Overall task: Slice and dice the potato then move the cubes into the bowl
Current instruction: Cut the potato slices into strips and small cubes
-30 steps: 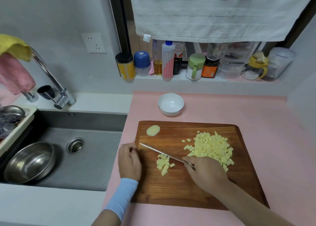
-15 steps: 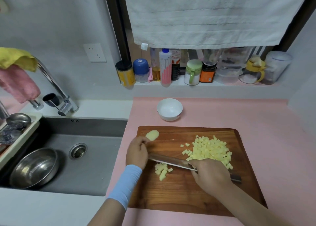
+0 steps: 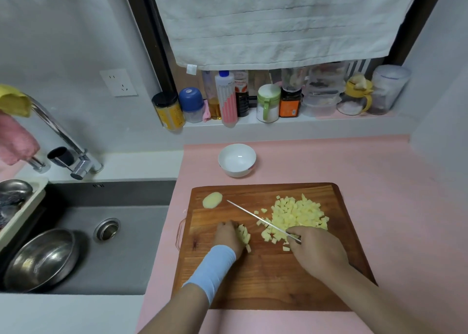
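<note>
Pink counter (image 3: 385, 181) runs beside a grey sink (image 3: 141, 247), and a wooden board (image 3: 266, 280) lies on it near the front edge. Most of the potato is already diced: a big heap of cubes (image 3: 296, 214) sits on the right half of the board, and a small heap (image 3: 244, 235) lies well left of it. An uncut end piece (image 3: 212, 200) rests at the board's far left corner.

The left hand (image 3: 228, 235), with a pale blue sleeve at the wrist, lies on the board with its fingers against the small heap. Only its back shows, so I cannot tell how they are set. The right hand (image 3: 316, 254) grips the knife (image 3: 260, 219) with fingers wrapped round the hidden handle. The blade points away and to the left, crossing the gap between the two heaps.

A white bowl (image 3: 236, 173) stands on the counter just beyond the board. A steel bowl (image 3: 40, 260) sits in the sink, and jars (image 3: 268, 103) line the sill under a hanging towel (image 3: 278, 22).
</note>
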A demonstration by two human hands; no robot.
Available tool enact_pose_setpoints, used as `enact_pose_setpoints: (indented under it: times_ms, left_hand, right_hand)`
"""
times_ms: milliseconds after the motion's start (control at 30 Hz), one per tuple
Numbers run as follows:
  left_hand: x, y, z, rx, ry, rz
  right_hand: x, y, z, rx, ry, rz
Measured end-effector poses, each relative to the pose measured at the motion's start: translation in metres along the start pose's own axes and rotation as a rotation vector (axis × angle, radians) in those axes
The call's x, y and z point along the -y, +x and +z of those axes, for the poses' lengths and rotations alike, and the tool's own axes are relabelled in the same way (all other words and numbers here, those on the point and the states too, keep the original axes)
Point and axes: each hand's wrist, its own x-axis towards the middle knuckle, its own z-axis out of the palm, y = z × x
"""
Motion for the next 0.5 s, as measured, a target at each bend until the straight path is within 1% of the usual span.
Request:
enact_pose_setpoints:
  times_ms: [100,200,300,367,433,500]
  left_hand:
    - [-0.034,0.01,0.013,0.033,-0.032,0.003]
    - [-0.062,0.013,0.025,0.036,0.007,0.069]
    - [-0.067,0.019,0.023,0.112,0.003,0.077]
    - [-0.058,0.025,0.007,0.119,-0.015,0.069]
    - [-0.041,0.033,-0.015,0.057,-0.021,0.097]
    - [-0.018,0.045,-0.038,-0.072,-0.048,0.116]
  right_hand:
    - [-0.011,-0.004,-0.004,-0.023,0.018,0.044]
    - [-0.021,-0.005,-0.008,-0.059,0.045,0.081]
    - [-0.026,-0.002,-0.012,-0.068,0.084,0.1]
    - [-0.025,0.001,-0.012,-0.052,0.113,0.107]
    - [-0.018,0.005,-0.01,-0.025,0.136,0.101]
    - [-0.007,0.008,-0.007,0.003,0.168,0.093]
